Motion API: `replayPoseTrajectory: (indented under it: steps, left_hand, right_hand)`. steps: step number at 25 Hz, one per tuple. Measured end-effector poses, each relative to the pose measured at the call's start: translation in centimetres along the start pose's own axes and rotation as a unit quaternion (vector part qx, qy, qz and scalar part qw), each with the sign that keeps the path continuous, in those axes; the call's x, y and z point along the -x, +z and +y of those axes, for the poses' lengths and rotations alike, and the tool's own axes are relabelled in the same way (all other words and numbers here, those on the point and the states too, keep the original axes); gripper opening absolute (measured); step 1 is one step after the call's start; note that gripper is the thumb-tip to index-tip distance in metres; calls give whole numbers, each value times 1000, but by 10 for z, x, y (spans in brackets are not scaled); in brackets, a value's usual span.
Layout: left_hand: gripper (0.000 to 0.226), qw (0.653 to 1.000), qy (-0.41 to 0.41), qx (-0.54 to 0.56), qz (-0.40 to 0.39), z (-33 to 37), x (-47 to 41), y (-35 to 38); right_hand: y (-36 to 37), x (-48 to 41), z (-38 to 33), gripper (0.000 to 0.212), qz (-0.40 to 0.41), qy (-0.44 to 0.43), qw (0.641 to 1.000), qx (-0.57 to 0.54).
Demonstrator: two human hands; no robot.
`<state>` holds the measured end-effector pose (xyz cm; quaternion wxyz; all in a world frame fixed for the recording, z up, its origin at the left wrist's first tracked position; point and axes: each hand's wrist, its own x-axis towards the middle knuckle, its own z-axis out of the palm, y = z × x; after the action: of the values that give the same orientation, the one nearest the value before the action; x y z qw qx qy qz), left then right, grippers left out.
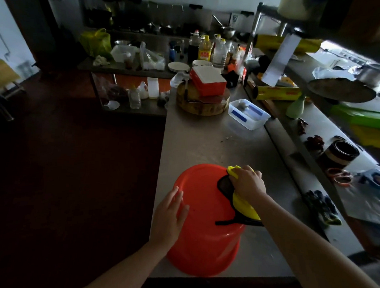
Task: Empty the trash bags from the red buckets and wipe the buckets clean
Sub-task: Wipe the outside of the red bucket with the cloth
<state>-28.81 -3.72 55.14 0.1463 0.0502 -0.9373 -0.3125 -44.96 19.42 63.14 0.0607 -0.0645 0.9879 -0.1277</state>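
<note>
Head view shows your round red plastic bucket [203, 208] upside down at the near edge of the steel surface [207, 140]. Your left grip [170, 213] lies released, fingers straight against its side; your right grip [247, 183] clutches a yellow black-edged cloth [245, 206] on its upturned base.

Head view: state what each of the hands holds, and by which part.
The right hand grips the yellow cloth by its bunched far end, on the upturned red bucket. The left hand lies flat on the bucket, holding nothing.
</note>
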Motion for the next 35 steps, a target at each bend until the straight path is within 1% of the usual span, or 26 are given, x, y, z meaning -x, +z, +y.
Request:
replayPoseTrajectory:
  steps: [2, 4, 7, 8, 9, 11, 12, 13, 15, 18, 20, 23, 26, 27, 30, 33, 35]
  left_hand:
    - [75, 1000, -10, 5, -16, 5, 0, -3]
    - [79, 998, -28, 34, -34, 10, 1, -6]
    - [74, 995, -46, 82, -45, 15, 0, -11]
    - [74, 990, -79, 99, -56, 14, -3, -11]
    - [78, 980, -134, 122, -79, 13, -10, -12]
    - [91, 949, -234, 169, -129, 13, -25, -16]
    - [91, 941, -254, 175, -141, 14, -30, -18]
    - [87, 939, -259, 171, -146, 16, -32, -19]
    - [78, 949, -247, 142, -138, 19, -34, -22]
    - [74, 960, -226, 121, -116, 28, -34, -26]
    - [72, 955, -241, 123, -118, 37, -36, -27]
    - [74, 940, -280, 149, -122, 46, -41, -30]
    - [79, 929, -299, 162, -142, 39, -47, -29]
    - [77, 922, -310, 182, -143, 38, -46, -29]
    - [74, 884, -358, 260, -153, 51, -38, -35]
    - [72, 871, -366, 286, -158, 50, -40, -36]
    - [68, 860, -378, 306, -154, 51, -38, -35]
  right_hand:
    - [1, 11, 7, 35, 6, 6, 1000, -13]
    - [2, 21, 13, 34, 10, 7, 1000, -19]
    - [4, 32, 23, 37, 8, 9, 999, -38]
    - [5, 34, 26, 39, 6, 14, 999, -52]
    - [6, 36, 30, 42, 6, 20, 997, -70]
    - [8, 41, 36, 46, 4, 32, 993, -109]
    - [7, 43, 38, 47, 4, 34, 992, -122]
    - [6, 46, 40, 47, 4, 35, 991, -130]
    - [4, 51, 42, 46, 10, 26, 989, -143]
    - [3, 58, 46, 45, 18, 10, 988, -155]
    - [5, 61, 47, 49, 15, 14, 986, -166]
    - [0, 60, 45, 62, -1, 24, 986, -164]
    - [-3, 50, 45, 66, -33, 24, 987, -155]
    - [-3, 48, 46, 68, -40, 26, 987, -156]
    - [-4, 40, 48, 75, -63, 28, 984, -164]
    - [-3, 29, 51, 84, -86, 31, 982, -167]
    - [-1, 19, 52, 86, -102, 33, 979, -173]
